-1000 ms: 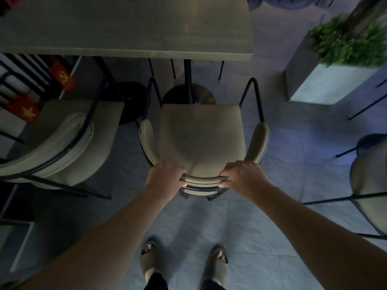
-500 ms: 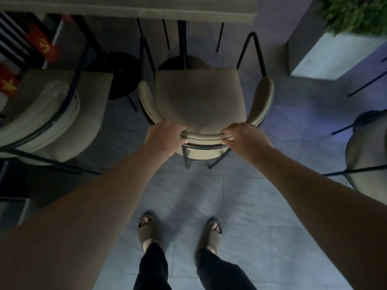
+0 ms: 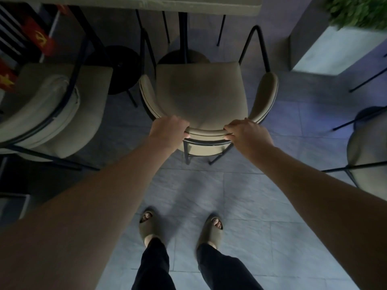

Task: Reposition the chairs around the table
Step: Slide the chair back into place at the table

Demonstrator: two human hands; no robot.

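Note:
A beige padded chair [image 3: 201, 95] with a black metal frame stands in front of me, its seat facing the table [image 3: 159, 4] whose edge runs along the top of the view. My left hand [image 3: 169, 132] grips the left part of the curved backrest. My right hand [image 3: 247, 131] grips the right part of the same backrest. The chair's front edge lies just short of the table's black pedestal leg [image 3: 183, 36]. A second beige chair [image 3: 52, 107] stands at the left, turned at an angle.
A white planter box [image 3: 335, 49] with green foliage stands at the upper right. Part of a third chair [image 3: 368, 143] shows at the right edge. Small red flags [image 3: 41, 39] hang at the upper left. My sandalled feet [image 3: 180, 229] stand on grey floor tiles.
The chair has moved toward the table while both hands kept hold of the backrest. My feet have stepped forward, and the view has tilted down.

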